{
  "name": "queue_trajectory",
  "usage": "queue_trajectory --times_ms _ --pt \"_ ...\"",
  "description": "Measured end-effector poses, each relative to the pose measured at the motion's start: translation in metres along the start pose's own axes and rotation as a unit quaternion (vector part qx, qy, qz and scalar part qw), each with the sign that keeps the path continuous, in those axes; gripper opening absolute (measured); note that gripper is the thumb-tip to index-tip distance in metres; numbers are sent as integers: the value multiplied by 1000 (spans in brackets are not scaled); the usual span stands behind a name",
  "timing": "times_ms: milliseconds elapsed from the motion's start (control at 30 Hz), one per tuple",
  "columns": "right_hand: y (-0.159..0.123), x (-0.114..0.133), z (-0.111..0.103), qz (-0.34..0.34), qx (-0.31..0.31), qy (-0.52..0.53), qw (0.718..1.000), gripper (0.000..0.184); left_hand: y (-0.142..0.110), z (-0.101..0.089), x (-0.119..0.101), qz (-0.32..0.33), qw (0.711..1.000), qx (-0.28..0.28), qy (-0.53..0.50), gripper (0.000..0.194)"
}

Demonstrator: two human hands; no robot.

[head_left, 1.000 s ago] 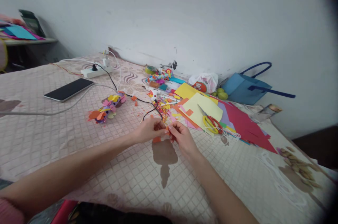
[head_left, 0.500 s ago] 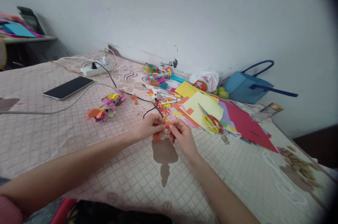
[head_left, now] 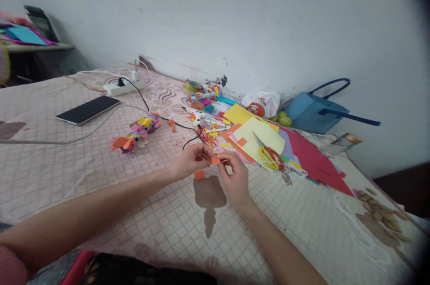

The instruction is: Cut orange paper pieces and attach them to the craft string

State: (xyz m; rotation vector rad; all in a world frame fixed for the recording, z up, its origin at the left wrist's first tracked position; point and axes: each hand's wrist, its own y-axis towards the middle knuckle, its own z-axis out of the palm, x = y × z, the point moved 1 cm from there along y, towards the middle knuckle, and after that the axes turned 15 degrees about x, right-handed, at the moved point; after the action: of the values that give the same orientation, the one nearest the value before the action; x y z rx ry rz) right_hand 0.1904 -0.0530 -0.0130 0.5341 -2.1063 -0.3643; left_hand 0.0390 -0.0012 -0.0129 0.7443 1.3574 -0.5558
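A small orange piece of paper (head_left: 215, 160) is pinched between my two hands, just above the tablecloth. My left hand (head_left: 191, 159) holds its left edge with thumb and fingers. On its right side, my right hand (head_left: 235, 173) grips it between thumb and forefinger. Below my left fingers, a second orange paper piece (head_left: 199, 175) lies on the cloth, at the edge of a brown printed motif. To the left lies a stick-like craft (head_left: 137, 135) covered in purple, yellow, pink and orange paper petals.
Behind my hands are a white glue gun (head_left: 198, 119) with a black cord and paper scraps (head_left: 212, 133). Scissors (head_left: 270, 155) rest on coloured sheets (head_left: 312, 159) to the right. A phone (head_left: 88, 110), a power strip (head_left: 122, 87) and a blue bag (head_left: 314, 112) stand farther out.
The orange paper between my fingers now shows flatter and more fully. My left fingers have lifted slightly, uncovering more of the orange piece on the cloth.
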Motion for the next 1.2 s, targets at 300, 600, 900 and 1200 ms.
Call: queue_trajectory --times_ms 300,600,900,1200 --pt "0 -2 1 -2 -4 15 1000 12 -2 4 0 53 995 -6 82 20" --pt "2 -6 1 98 25 176 979 5 -2 3 -2 49 997 -33 46 24" --pt "1 -10 10 156 0 288 945 11 -1 4 5 17 998 -54 6 29" --pt "1 -10 14 151 -12 327 933 18 0 5 6 40 996 -77 -15 33"
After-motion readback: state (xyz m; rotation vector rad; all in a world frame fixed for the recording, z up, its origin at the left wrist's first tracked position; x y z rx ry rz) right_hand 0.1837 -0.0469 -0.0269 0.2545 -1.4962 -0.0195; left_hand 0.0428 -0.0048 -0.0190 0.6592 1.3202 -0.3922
